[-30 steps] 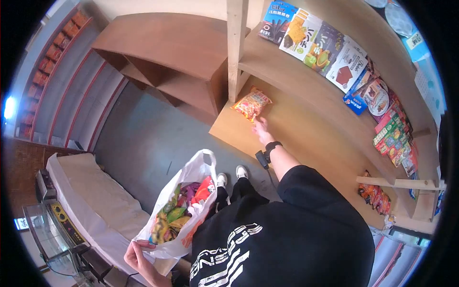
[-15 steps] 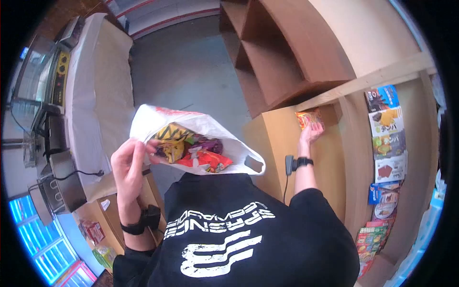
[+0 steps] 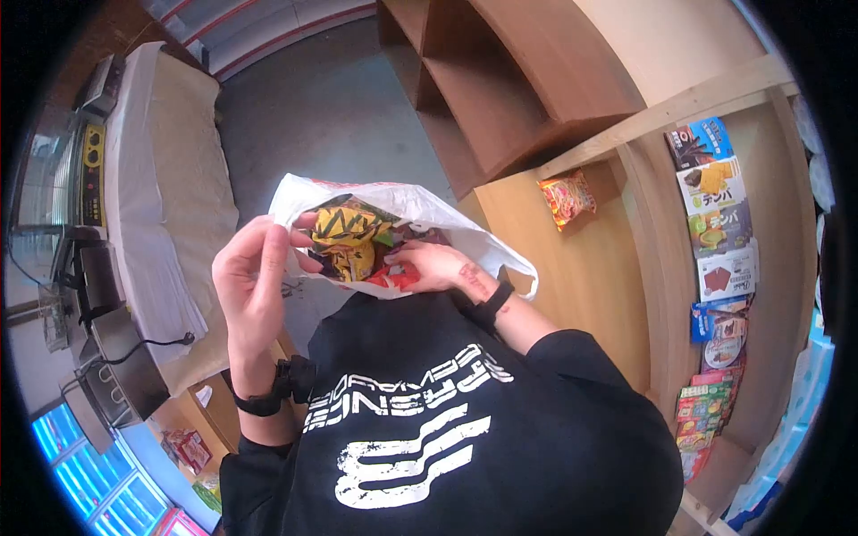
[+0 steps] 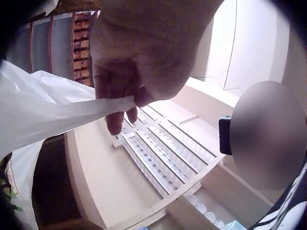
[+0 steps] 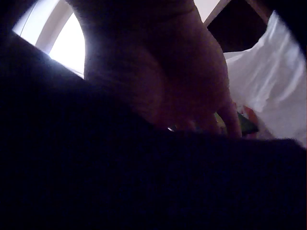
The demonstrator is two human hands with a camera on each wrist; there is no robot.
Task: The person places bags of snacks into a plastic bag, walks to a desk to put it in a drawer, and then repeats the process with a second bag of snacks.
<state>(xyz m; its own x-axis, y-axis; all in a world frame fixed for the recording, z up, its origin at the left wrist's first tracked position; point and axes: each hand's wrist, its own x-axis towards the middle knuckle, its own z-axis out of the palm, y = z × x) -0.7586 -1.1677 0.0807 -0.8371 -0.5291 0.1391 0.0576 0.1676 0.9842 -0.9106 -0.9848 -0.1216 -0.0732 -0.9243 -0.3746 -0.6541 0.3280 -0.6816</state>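
Note:
My left hand [image 3: 290, 246] pinches the rim of a white plastic bag [image 3: 465, 234] and holds it open in front of my chest; in the left wrist view its fingers [image 4: 115, 120] clamp a twisted strip of the bag [image 4: 57, 115]. The bag is full of bright snack packets [image 3: 344, 234]. My right hand [image 3: 402, 263] reaches into the bag's mouth, its fingers lying on a red packet [image 3: 393, 279]. The right wrist view is dark: the right hand [image 5: 211, 122] points down at the packets beside the bag's white wall [image 5: 268, 91]. An orange snack packet [image 3: 566, 198] lies on the wooden shelf [image 3: 572, 268].
Boxes of snacks [image 3: 715, 214] line the shelves to the right, and bare wooden shelves [image 3: 483, 98] stand beyond. A table under a white cloth [image 3: 170, 223] runs along the left, with appliances [image 3: 98, 295] at its near end. Grey floor lies between.
My right hand has left the orange packet on the shelf and come back into the bag. My left hand still holds the bag's rim, now a little higher.

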